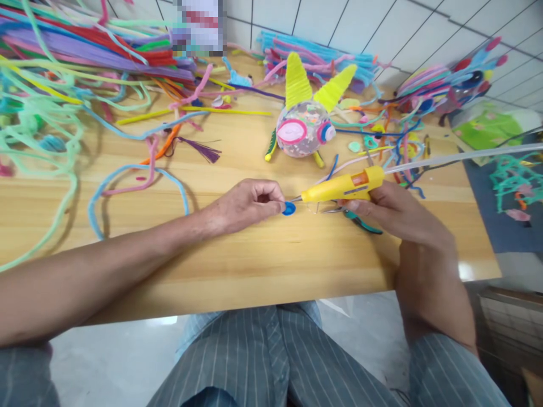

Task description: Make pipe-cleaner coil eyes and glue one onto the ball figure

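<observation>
My left hand (254,206) pinches a small blue disc (289,208), probably a coiled pipe cleaner, just above the wooden table. Closed around a yellow hot glue gun (348,185) is my right hand (392,209). The gun's metal nozzle points left and reaches the disc's upper edge; whether it touches I cannot tell. A clear glue stick (462,157) extends from the gun's rear. Below the gun lie pliers with dark green handles (362,224), partly hidden. Behind stands a clear ball figure (302,127) with yellow-green ears and pink and blue round pieces.
Bundled pipe cleaners (106,51) and a pale green tangle (46,124) cover the left side. A blue loop (185,192) and purple tassel (203,150) lie nearer. Another bundle (318,56) and a colourful figure (458,90) stand by the tiled wall. The table's front edge (254,308) is close.
</observation>
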`<state>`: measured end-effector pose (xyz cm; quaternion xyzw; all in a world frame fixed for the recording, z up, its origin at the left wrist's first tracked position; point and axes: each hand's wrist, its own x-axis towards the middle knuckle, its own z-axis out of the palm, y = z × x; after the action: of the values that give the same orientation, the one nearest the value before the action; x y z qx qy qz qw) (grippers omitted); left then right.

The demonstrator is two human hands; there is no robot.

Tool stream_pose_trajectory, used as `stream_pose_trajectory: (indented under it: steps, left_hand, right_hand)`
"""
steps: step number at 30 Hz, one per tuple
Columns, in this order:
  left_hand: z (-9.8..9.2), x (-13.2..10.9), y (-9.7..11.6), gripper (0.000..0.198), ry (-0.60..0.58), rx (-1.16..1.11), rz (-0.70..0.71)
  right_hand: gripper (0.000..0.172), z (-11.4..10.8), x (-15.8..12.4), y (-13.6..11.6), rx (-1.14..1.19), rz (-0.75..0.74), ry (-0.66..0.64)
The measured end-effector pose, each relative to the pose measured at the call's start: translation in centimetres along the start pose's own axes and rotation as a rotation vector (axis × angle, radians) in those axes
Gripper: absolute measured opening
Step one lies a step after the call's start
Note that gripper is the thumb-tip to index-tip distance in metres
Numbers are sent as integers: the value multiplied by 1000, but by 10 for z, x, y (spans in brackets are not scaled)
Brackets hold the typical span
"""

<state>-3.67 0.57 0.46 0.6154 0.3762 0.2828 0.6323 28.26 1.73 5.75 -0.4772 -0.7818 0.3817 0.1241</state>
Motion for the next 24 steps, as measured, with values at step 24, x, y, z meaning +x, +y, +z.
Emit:
stream_pose_trajectory:
  steps: [24]
  left_hand:
    - [-3,4,-9,12,-4,65,-21]
  right_hand:
    - [44,2,1,0,-30,-8,-10]
